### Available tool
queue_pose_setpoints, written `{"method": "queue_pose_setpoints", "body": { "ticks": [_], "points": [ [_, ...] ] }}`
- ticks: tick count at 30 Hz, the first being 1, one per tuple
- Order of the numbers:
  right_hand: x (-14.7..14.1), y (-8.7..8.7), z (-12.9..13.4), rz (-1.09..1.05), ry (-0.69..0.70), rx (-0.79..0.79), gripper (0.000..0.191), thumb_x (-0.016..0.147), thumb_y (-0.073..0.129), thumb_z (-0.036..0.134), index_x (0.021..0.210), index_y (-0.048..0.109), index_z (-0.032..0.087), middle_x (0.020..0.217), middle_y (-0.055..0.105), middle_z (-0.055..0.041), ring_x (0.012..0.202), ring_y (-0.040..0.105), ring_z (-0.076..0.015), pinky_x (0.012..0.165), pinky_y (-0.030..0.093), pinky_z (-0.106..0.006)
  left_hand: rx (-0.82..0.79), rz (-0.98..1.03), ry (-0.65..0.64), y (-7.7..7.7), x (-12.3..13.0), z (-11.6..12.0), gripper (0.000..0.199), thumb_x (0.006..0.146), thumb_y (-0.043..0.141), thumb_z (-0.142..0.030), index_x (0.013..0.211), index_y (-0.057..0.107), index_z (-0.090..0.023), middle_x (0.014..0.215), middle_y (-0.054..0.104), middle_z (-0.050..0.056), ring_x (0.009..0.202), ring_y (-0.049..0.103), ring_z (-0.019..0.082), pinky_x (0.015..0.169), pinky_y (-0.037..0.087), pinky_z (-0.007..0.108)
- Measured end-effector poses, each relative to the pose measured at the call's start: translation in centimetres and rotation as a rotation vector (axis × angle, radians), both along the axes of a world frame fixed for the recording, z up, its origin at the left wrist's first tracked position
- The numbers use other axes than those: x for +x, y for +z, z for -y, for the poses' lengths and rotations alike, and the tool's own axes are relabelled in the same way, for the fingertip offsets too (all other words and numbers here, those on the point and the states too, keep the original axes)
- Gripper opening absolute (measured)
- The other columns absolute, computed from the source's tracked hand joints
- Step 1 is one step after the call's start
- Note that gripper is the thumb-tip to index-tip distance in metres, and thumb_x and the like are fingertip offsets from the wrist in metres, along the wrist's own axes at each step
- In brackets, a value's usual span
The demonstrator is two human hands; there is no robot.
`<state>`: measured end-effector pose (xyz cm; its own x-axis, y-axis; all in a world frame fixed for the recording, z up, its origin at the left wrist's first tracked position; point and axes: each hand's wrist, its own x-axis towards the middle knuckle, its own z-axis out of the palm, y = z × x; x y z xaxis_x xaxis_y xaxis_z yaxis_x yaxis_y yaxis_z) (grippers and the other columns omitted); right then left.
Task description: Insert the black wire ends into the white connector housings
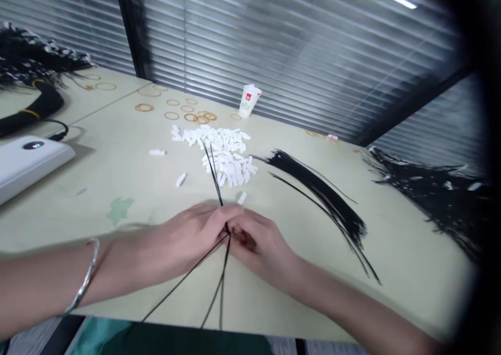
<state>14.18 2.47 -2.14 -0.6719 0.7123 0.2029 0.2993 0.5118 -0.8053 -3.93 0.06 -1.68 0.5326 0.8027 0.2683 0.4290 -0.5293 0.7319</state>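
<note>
My left hand (195, 229) and my right hand (264, 243) meet over the near part of the table, fingers pinched together on several thin black cords (216, 180). The cords stick out past the knuckles at the far side, and below the fingers their other ends fan out toward the table's near edge. My fingers hide the spot where the cords come together. Just beyond the hands lies a loose pile of small white pieces (230, 169), with one white piece (242, 198) close to my right hand. A bundle of straight black cords (321, 188) rests to the right.
Rubber bands (201, 118) and a white paper cup (249, 100) are at the back. At left lie a white power bank (33, 162) and a black banded bundle (39, 107). Heaps of black cords with white bits lie far left (35, 55) and right (438, 196).
</note>
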Motion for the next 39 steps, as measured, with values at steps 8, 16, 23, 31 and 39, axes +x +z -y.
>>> {"method": "queue_pose_setpoints", "body": {
  "ticks": [8, 16, 23, 31, 39],
  "points": [
    [0.3, 0.7, -1.7, -0.22, -0.206, -0.268, 0.025, 0.09, 0.042, 0.034, 0.07, 0.04, 0.019, 0.055, 0.038, 0.0057, 0.051, 0.036, -0.0075, 0.051, 0.033, -0.021, 0.147, -0.19, 0.001, 0.3, -0.2, 0.2, 0.031, 0.088, 0.039, -0.01, 0.117, 0.037, -0.02, 0.101, 0.057, 0.006, 0.094, 0.056, 0.017, 0.078, 0.045, 0.027],
    [6.1, 1.5, -8.6, -0.268, -0.334, -0.194, 0.036, 0.091, 0.034, 0.045, 0.115, 0.049, 0.023, 0.107, 0.06, -0.0065, 0.096, 0.059, -0.0146, 0.083, 0.048, -0.029, 0.069, -0.283, -0.06, 0.6, -0.5, -0.6, 0.03, 0.089, 0.039, -0.009, 0.11, 0.053, -0.024, 0.098, 0.056, 0.003, 0.093, 0.054, 0.014, 0.082, 0.042, 0.026],
    [10.6, -0.4, -12.0, 0.165, -0.48, 0.204, 0.026, 0.077, 0.059, 0.039, 0.095, 0.066, 0.023, 0.108, 0.061, -0.0081, 0.105, 0.053, -0.0272, 0.095, 0.037, -0.046, 0.002, -0.214, 0.042, 0.3, -0.7, -0.3, 0.027, 0.09, 0.04, -0.016, 0.113, 0.051, -0.024, 0.097, 0.055, 0.003, 0.083, 0.054, 0.012, 0.068, 0.043, 0.022],
    [8.9, -0.4, -11.5, 0.482, -0.372, 0.499, 0.018, 0.087, 0.046, 0.026, 0.079, 0.058, 0.015, 0.091, 0.059, -0.0074, 0.092, 0.051, -0.0205, 0.088, 0.037, -0.041, 0.034, -0.132, 0.087, 1.4, -0.7, -0.2, 0.022, 0.088, 0.042, -0.015, 0.104, 0.057, -0.02, 0.092, 0.053, 0.003, 0.078, 0.053, 0.011, 0.068, 0.043, 0.023],
    [8.6, 0.2, -10.1, 0.486, -0.369, 0.476, 0.017, 0.088, 0.042, 0.022, 0.077, 0.052, 0.014, 0.081, 0.055, -0.0092, 0.079, 0.049, -0.0192, 0.075, 0.038, -0.035, -0.128, 0.008, 0.163, 2.2, -0.3, -0.5, 0.017, 0.088, 0.049, -0.029, 0.091, 0.06, -0.017, 0.087, 0.055, 0.004, 0.076, 0.055, 0.012, 0.07, 0.048, 0.025]
  ]
}}
